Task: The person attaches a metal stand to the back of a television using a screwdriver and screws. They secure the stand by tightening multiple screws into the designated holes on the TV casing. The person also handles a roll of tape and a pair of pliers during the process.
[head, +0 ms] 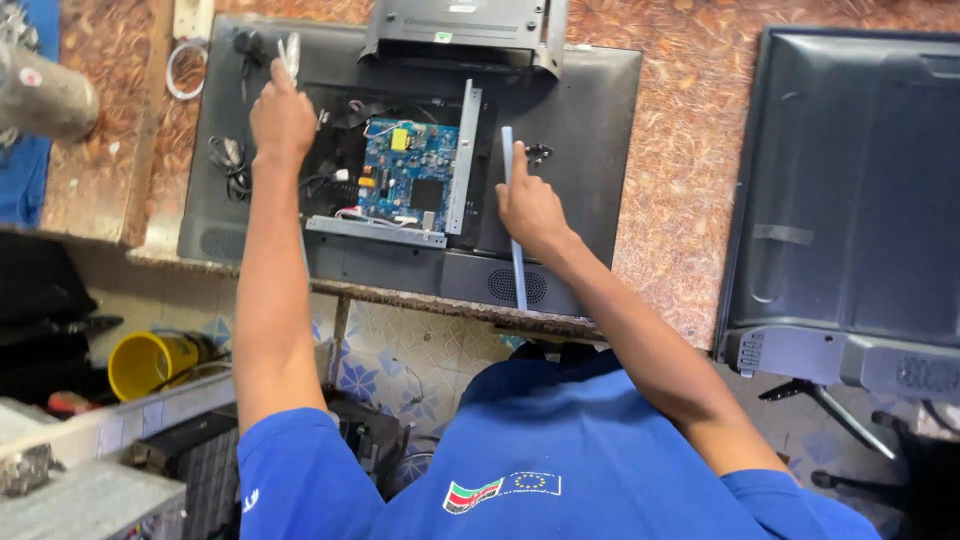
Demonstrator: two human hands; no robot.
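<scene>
Speckled brown counter carries my opened black television, blue circuit board bared, left hand pinching pale cables, right hand gripping a long blue-grey strip, second television alongside.

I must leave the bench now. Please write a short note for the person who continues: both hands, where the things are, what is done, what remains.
Left hand: raised over the top left of the open television, pinching a small clear piece.
Right hand: holds a long pale strip against the panel.
Television lies face down on the worktop; blue circuit board exposed.
Done: rear cover is off, lying at the top edge.
Left: board and metal brackets are in place.
</scene>
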